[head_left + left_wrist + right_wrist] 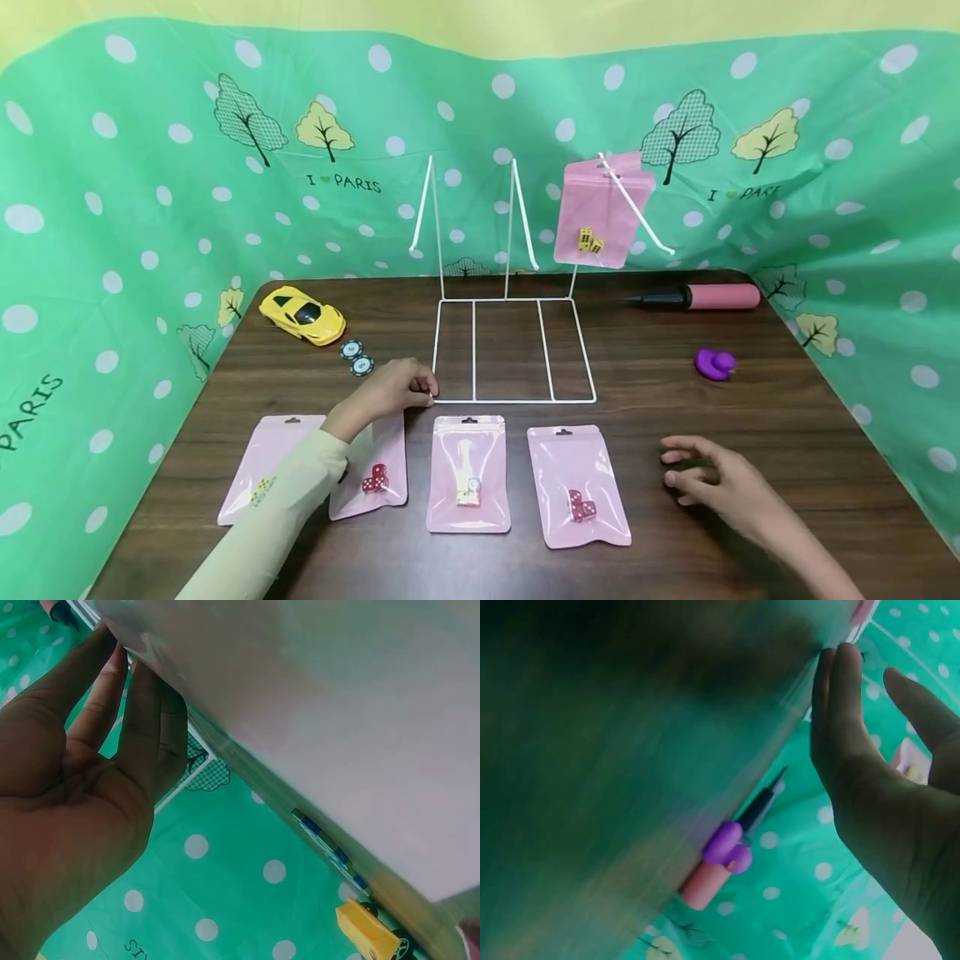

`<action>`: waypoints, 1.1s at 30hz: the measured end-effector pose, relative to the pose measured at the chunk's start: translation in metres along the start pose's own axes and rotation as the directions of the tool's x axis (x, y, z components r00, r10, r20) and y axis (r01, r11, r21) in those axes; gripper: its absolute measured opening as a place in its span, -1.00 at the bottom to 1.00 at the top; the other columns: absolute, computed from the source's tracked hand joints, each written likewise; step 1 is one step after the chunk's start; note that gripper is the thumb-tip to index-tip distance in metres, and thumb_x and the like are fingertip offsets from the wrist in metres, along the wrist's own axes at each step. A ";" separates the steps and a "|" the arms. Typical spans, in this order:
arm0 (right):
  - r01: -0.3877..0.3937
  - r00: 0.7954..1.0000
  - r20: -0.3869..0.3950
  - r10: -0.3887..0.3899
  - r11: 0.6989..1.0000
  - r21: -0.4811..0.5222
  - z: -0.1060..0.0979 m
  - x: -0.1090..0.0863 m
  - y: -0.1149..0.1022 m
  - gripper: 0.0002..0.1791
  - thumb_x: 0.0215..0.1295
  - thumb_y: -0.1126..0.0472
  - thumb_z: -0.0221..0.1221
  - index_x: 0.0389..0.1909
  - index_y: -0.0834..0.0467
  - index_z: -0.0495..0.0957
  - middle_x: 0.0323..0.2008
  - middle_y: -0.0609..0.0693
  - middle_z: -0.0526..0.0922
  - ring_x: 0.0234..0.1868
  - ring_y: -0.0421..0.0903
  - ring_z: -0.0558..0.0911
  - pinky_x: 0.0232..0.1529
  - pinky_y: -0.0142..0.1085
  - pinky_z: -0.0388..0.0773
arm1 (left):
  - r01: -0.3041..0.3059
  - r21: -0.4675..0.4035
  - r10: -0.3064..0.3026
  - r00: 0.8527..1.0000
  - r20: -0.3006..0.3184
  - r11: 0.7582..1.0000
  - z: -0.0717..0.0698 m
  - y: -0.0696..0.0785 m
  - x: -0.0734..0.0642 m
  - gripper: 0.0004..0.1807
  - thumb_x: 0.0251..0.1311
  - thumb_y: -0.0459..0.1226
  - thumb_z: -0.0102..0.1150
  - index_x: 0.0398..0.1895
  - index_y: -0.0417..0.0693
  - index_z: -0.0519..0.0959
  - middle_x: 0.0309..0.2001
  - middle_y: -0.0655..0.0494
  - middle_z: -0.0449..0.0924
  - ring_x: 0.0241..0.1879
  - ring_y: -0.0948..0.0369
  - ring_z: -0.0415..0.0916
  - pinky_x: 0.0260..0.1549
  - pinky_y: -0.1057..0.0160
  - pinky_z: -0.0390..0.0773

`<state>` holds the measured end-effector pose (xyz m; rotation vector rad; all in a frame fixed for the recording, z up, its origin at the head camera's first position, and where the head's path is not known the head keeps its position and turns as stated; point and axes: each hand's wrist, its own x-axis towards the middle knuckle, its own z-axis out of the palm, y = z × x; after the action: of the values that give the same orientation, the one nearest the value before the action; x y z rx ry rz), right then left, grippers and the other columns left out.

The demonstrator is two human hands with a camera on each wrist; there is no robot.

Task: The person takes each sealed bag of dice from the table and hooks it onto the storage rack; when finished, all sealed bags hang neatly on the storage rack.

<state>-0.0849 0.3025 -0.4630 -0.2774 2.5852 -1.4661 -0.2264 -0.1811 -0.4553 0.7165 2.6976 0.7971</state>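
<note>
One hand, the left hand point(393, 386), reaches over the table point(652, 392) to the near left corner of the white wire rack point(517, 402), and its thumb and fingertips seem to pinch the thin wire there. How hard they squeeze, I cannot tell. The right hand point(712, 483) is over the near right part of the table, its fingers a little bent and spread, with nothing in them. The rack stands in the middle, toward the far side. On its right hook point(637, 205) hangs a pink pouch point(577, 200) with yellow dice inside. Four more lie in a row on the near side: the leftmost pouch point(273, 450) has yellow dice, the second pouch point(381, 454) and the rightmost pouch point(577, 467) have red dice, and the third pouch point(468, 467) has small pale things that are hard to make out. If the left hand tugs too hard, the rack could slide or twist, since only one corner is held. A big jerk could make the hanging pouch swing and slip off. The sleeve point(277, 517) crosses over the two left pouches, so pulling back low could drag them crooked. A push left could bump the poker chips point(362, 366).
</note>
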 end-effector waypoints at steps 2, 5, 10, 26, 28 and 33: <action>0.021 0.999 0.024 -0.021 1.000 0.001 0.006 0.001 -0.002 -0.51 0.42 0.54 0.29 0.29 0.61 0.42 0.07 0.41 0.63 -0.23 -0.31 0.74 -0.35 -0.21 0.75 | 0.008 -0.007 -0.008 1.000 0.005 1.000 -0.001 0.001 0.000 -0.88 0.31 -0.39 0.50 -0.33 -0.02 0.73 -0.36 0.22 0.68 -0.32 0.31 0.52 -0.21 0.20 0.59; 0.043 0.997 0.062 -0.044 0.999 0.016 0.014 0.003 -0.007 -0.52 0.40 0.55 0.31 0.27 0.61 0.43 0.06 0.42 0.62 -0.25 -0.30 0.73 -0.36 -0.21 0.75 | 0.019 -0.011 -0.019 1.000 0.007 1.000 -0.002 0.002 0.000 -0.89 0.31 -0.39 0.49 -0.32 -0.03 0.74 -0.36 0.20 0.69 -0.33 0.32 0.54 -0.22 0.20 0.59; 0.032 0.991 0.127 -0.039 0.998 0.056 0.027 0.009 -0.017 -0.52 0.40 0.51 0.33 0.26 0.58 0.44 -0.02 0.30 0.63 -0.29 -0.27 0.71 -0.35 -0.20 0.75 | 0.029 -0.017 -0.029 1.000 0.007 0.999 -0.003 0.002 0.000 -0.89 0.31 -0.40 0.49 -0.32 -0.03 0.73 -0.35 0.19 0.68 -0.32 0.31 0.55 -0.21 0.20 0.60; -0.010 0.998 0.054 0.013 0.999 -0.047 0.051 0.020 -0.035 -0.61 0.33 0.42 0.41 0.12 0.40 0.57 -0.34 -0.02 0.64 -0.50 -0.26 0.60 -0.52 -0.26 0.67 | 0.034 -0.018 -0.034 0.999 -0.002 0.999 0.000 0.004 -0.001 -0.89 0.31 -0.40 0.50 -0.33 -0.04 0.74 -0.36 0.21 0.70 -0.33 0.30 0.53 -0.24 0.20 0.59; -0.009 0.999 0.047 0.012 0.998 -0.066 0.053 0.021 -0.036 -0.62 0.31 0.43 0.43 0.10 0.37 0.59 -0.37 -0.05 0.62 -0.52 -0.27 0.57 -0.55 -0.27 0.64 | 0.036 -0.020 -0.036 0.999 -0.005 0.999 0.000 0.004 0.000 -0.88 0.31 -0.40 0.50 -0.33 -0.04 0.74 -0.36 0.21 0.70 -0.33 0.30 0.53 -0.24 0.21 0.59; 0.004 0.999 0.048 0.002 0.993 -0.119 0.059 0.024 -0.035 -0.67 0.26 0.49 0.39 0.01 0.27 0.61 -0.41 -0.09 0.57 -0.55 -0.29 0.51 -0.58 -0.30 0.58 | 0.030 -0.024 -0.030 1.000 -0.004 0.999 0.001 0.004 -0.001 -0.88 0.31 -0.40 0.51 -0.33 -0.04 0.74 -0.36 0.22 0.70 -0.34 0.31 0.53 -0.23 0.21 0.59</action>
<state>-0.0916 0.2297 -0.4637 -0.3247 2.6386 -1.2909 -0.2236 -0.1781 -0.4538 0.6678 2.6919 0.8230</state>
